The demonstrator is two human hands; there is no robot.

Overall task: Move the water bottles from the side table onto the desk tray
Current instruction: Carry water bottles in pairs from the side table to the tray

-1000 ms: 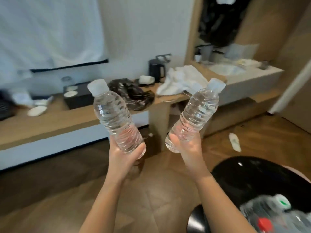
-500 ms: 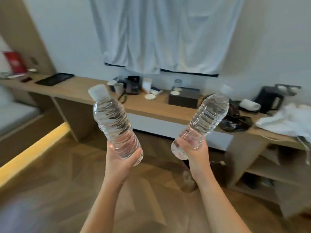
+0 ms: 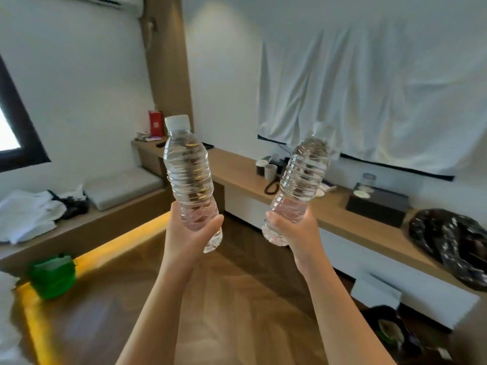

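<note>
I hold two clear, white-capped water bottles in front of me, above the wooden floor. My left hand [image 3: 187, 234] grips the lower part of the left water bottle [image 3: 187, 169], which stands nearly upright. My right hand [image 3: 297, 229] grips the base of the right water bottle [image 3: 305, 177], which leans to the right. The long wooden desk [image 3: 242, 175] runs along the wall behind them. A dark tray [image 3: 208, 146] peeks out on the desk just behind the left bottle, mostly hidden by it.
On the desk stand cups [image 3: 266, 168], a phone cord [image 3: 271, 187], a dark box [image 3: 376, 205] and a crumpled black bag [image 3: 453, 241]. A cushioned bench [image 3: 121, 187] with white towels [image 3: 23, 214] lies left. A green container [image 3: 52, 275] sits on the floor by a lit yellow edge.
My view has swung left along the desk, so the bench and window now show. Both hands keep holding the bottles up in about the same pose.
</note>
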